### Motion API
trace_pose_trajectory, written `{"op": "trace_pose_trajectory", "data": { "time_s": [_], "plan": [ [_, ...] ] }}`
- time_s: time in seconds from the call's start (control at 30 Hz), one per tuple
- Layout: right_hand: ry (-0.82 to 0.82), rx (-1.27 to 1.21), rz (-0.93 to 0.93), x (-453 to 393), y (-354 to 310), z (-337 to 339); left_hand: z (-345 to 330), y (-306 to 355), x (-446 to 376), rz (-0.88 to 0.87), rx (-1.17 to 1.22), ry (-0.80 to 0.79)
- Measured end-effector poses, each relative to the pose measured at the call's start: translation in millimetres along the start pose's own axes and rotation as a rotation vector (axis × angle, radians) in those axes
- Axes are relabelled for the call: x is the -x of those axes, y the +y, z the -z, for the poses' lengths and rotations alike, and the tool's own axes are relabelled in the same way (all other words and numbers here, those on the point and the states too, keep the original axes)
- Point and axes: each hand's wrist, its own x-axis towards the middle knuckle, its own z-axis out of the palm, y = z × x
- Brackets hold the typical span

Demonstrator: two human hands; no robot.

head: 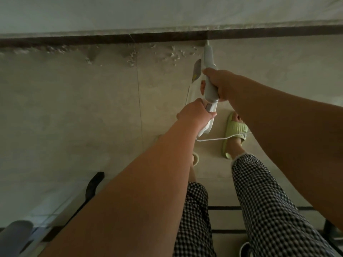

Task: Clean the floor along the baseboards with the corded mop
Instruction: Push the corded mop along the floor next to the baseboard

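Gripping the corded mop [208, 58] handle with curled fingers, left hand [193, 113] below right hand [220, 82], both arms outstretched.

The mop [209, 86] is smooth, pale, matt plastic, its cord [213, 139] smooth and white. Under it the floor [74, 108] is dull beige tile with rough crumbly patches beside the dark baseboard [111, 38]. Slipper [234, 133]: soft ridged green foam. Trousers [269, 210]: checked cloth.
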Motion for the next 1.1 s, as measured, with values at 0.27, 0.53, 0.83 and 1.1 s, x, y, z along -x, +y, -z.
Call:
{"op": "trace_pose_trajectory", "data": {
  "time_s": [0.27,0.53,0.83,1.1],
  "plan": [
    [-0.019,0.039,-0.041,-5.9,9.7,-8.1,-2.3,-10.6,7.2,0.007,0.046,-0.012],
    [-0.063,0.098,-0.065,-4.0,7.3,-10.7,-1.5,-8.1,10.5,0.007,0.046,0.013],
    [-0.072,0.126,0.003,4.4,-3.9,-5.1,0.3,3.6,9.2,0.013,0.058,0.043],
    [-0.053,0.055,0.010,1.6,-8.8,20.6,-5.2,21.5,3.4,-0.020,-0.021,0.045]
  ]
}}
